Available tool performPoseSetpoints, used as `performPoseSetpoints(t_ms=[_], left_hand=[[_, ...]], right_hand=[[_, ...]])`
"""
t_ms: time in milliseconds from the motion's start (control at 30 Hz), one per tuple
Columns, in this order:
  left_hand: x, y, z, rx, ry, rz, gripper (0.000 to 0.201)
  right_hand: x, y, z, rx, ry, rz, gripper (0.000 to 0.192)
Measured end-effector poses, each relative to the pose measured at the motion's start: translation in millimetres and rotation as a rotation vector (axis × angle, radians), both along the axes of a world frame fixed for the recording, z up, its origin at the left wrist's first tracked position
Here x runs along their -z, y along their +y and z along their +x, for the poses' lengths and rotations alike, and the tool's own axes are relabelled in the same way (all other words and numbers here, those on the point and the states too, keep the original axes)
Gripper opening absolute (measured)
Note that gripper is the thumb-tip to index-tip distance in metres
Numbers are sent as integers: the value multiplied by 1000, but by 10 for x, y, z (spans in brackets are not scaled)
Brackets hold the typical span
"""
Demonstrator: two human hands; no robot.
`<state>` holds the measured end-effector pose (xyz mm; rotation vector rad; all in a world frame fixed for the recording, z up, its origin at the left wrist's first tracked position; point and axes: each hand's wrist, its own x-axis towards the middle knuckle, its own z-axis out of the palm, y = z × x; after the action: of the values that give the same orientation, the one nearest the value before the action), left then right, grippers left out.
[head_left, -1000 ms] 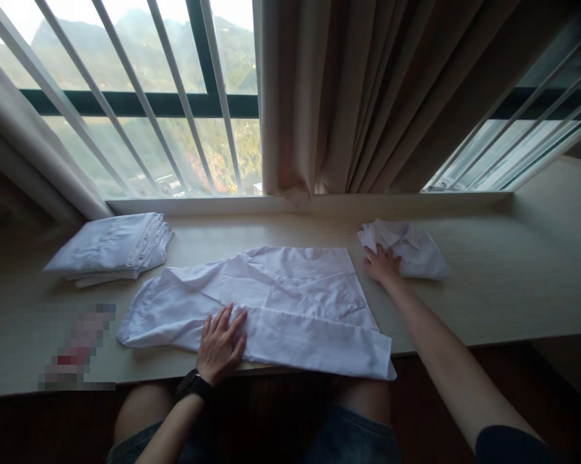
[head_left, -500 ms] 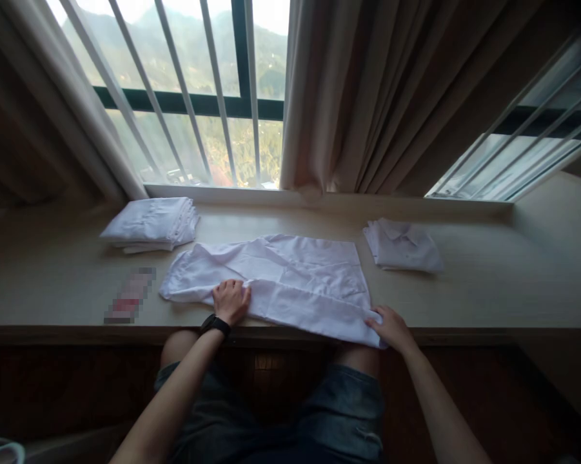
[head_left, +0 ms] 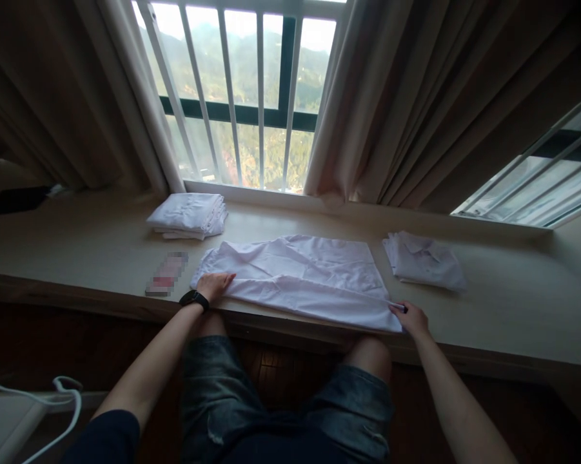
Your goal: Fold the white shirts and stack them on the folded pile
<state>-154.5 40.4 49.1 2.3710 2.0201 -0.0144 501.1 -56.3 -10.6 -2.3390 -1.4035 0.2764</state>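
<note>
A white cloth garment (head_left: pixel 300 270), gathered at its left end, lies flat and lengthwise along the front of the table. Its near long edge is folded over in a strip. At the near left end, my left hand (head_left: pixel 215 285), with a black watch on the wrist, is closed on the cloth; its fingertips are partly hidden. My right hand (head_left: pixel 413 318) pinches the near right corner of the garment between thumb and fingers. Past the garment's right end is a folded white collared shirt (head_left: pixel 425 261).
A stack of folded white clothes (head_left: pixel 188 214) sits at the back left. In front of it lies a blurred-out flat object (head_left: pixel 167 274). The table (head_left: pixel 503 309) ends close to my knees. Behind it are curtains (head_left: pixel 396 96) and a barred window (head_left: pixel 242 109). A white cable (head_left: pixel 75 412) hangs lower left.
My left hand has moved left along the near edge to the garment's left end, from lying spread to closed. My right hand still holds the right corner. The view has turned and tilted.
</note>
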Motion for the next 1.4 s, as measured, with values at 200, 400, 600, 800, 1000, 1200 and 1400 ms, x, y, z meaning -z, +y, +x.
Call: performPoseSetpoints(t_ms=[200, 400, 600, 800, 1000, 1200, 1400], left_hand=[[-107, -130, -25, -94, 18, 144, 41], [-39, -281, 965, 262, -244, 310, 44], [397, -330, 1370, 306, -267, 125, 51], [479, -309, 1254, 296, -259, 144, 55], [468, -319, 1283, 262, -283, 196, 61], [440, -321, 1301, 242, -297, 234, 57], [416, -315, 1284, 233, -292, 198, 54]], right_hand=[[19, 30, -224, 135, -135, 215, 54], [-109, 165, -1253, -298, -367, 240, 54], [75, 170, -1625, -466, -374, -85, 53], [132, 125, -1457, -434, -368, -83, 53], [77, 254, -1448, -310, -279, 18, 51], [-384, 1213, -1802, -325, 27, 50, 44], [-457, 2175, -2484, -465, 133, -117, 42]])
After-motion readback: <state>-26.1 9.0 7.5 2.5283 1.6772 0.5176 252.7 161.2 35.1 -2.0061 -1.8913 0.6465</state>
